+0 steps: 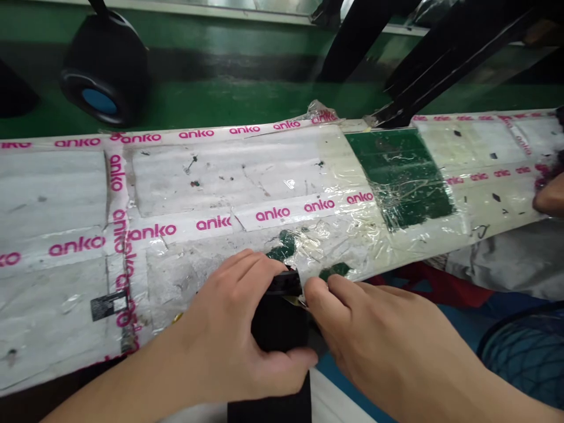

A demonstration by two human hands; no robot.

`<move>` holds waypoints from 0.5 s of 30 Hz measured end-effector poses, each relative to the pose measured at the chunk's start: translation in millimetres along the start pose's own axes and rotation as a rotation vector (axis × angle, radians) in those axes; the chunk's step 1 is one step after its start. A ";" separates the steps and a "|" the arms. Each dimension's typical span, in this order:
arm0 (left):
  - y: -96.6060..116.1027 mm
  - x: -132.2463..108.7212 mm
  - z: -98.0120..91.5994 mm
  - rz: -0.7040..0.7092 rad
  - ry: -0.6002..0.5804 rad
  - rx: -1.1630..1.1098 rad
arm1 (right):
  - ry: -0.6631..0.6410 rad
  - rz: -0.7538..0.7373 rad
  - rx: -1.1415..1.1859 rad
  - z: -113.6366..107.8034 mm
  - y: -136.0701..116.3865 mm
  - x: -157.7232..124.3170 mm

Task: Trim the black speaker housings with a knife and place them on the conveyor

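A black cylindrical object (279, 323) with a ridged dark rim at its top stands near the front edge of the taped work surface (229, 170). My left hand (247, 329) is wrapped round it, fingers at the rim and thumb across its near side. Close against the rim's right side is my right hand (352, 317), its fingers curled in a pinch. Something small and shiny shows by those fingertips, too small to name. Below the cylinder, more black material hangs over a pale surface.
Behind the surface, a black rounded object with a blue disc (100, 101) hangs over the green belt (211, 100). Dark angled shapes cross the back right. Another person's hand (550, 195) is at the right edge, above a blue mesh basket (524, 346).
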State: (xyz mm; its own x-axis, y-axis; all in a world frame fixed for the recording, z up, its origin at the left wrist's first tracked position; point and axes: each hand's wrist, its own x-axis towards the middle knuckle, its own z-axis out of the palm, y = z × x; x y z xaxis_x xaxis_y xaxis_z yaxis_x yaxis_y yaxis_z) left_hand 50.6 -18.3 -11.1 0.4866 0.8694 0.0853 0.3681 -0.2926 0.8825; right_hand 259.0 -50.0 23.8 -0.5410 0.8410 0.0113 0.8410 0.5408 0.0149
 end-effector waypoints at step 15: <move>9.9 1.8 11.0 0.055 -0.044 -0.029 | -0.098 -0.146 -0.004 -26.1 19.4 -6.9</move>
State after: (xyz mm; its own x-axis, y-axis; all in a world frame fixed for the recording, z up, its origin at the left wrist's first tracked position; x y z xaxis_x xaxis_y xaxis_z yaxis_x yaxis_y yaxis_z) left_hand 63.8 -24.0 -7.4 0.5400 0.8338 0.1144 0.3170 -0.3275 0.8901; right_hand 278.8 -45.8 50.1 -0.6541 0.7511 -0.0893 0.7533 0.6576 0.0136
